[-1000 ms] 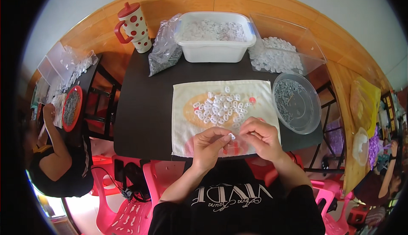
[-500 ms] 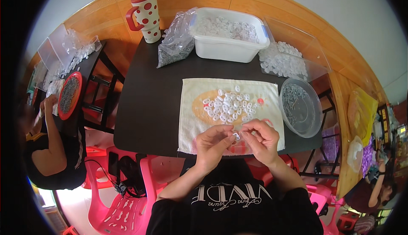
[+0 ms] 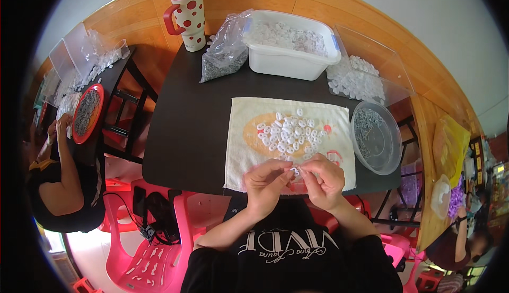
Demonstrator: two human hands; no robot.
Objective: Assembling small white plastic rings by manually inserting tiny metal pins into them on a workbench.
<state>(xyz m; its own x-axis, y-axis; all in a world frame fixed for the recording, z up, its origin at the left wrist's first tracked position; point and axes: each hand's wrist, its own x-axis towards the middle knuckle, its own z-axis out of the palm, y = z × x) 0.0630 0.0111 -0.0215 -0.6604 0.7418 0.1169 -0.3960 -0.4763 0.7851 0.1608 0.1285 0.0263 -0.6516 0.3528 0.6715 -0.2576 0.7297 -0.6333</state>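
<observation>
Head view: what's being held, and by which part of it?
The left hand pinches a small white piece by its left edge; whether the right hand also grips it cannot be told.

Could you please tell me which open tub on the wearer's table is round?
The clear round tub of grey pieces, right of the towel; the white tub and clear bin are rectangular.

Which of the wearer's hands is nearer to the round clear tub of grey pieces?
Right. The right hand is left of the round clear tub, nearer the wearer's body; the left hand is farther left, beyond the right hand.
</observation>
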